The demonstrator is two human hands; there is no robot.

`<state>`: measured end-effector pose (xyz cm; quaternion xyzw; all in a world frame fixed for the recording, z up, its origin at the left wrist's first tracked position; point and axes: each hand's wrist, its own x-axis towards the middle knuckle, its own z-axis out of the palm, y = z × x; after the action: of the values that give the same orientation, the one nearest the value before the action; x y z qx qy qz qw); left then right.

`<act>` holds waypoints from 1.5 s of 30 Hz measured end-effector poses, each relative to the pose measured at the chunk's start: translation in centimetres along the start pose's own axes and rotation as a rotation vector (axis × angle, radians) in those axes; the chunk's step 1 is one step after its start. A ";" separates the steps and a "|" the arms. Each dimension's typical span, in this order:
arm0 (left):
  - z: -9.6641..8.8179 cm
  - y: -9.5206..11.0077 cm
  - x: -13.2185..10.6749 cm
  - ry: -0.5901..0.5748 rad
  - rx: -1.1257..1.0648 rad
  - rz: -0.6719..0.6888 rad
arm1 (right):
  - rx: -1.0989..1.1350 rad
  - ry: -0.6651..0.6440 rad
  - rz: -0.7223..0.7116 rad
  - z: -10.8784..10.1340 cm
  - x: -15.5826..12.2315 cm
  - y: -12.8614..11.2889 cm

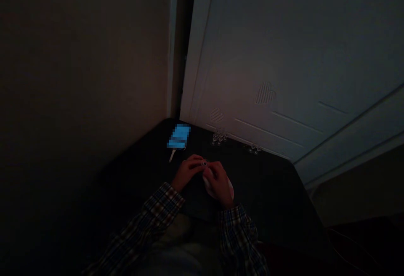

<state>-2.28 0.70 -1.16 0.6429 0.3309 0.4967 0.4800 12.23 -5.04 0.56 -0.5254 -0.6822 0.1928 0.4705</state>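
Observation:
The room is very dark. My left hand (188, 170) and my right hand (221, 183) meet over a dark table (271, 192), both in plaid sleeves. Their fingertips pinch a tiny round object (204, 163) between them; it is too small and dim to name. Under my right hand shows a pale pinkish thing (232, 189), perhaps a cloth or card, partly hidden by the palm.
A glowing blue phone screen (179, 136) lies at the table's far left corner, with a white cable end (172, 156) beside it. Small clear glinting pieces (219, 137) and a second cluster of them (254, 149) sit along the far edge against a white door (284, 57). A wall (78, 78) stands left.

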 end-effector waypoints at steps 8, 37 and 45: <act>0.1 1.2 -0.1 -0.011 -0.023 -0.027 | 0.026 0.082 0.086 0.0 0.0 0.0; 0.6 1.2 -0.4 -0.120 0.024 -0.049 | 0.081 0.210 0.067 -0.7 -0.2 -1.5; 0.7 1.1 -0.4 -0.086 0.077 0.005 | 0.030 0.210 0.021 -1.0 -0.1 -1.4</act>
<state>-1.77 -0.19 -0.29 0.6825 0.3272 0.4566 0.4676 12.31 -5.95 2.07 -0.5430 -0.6206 0.1518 0.5450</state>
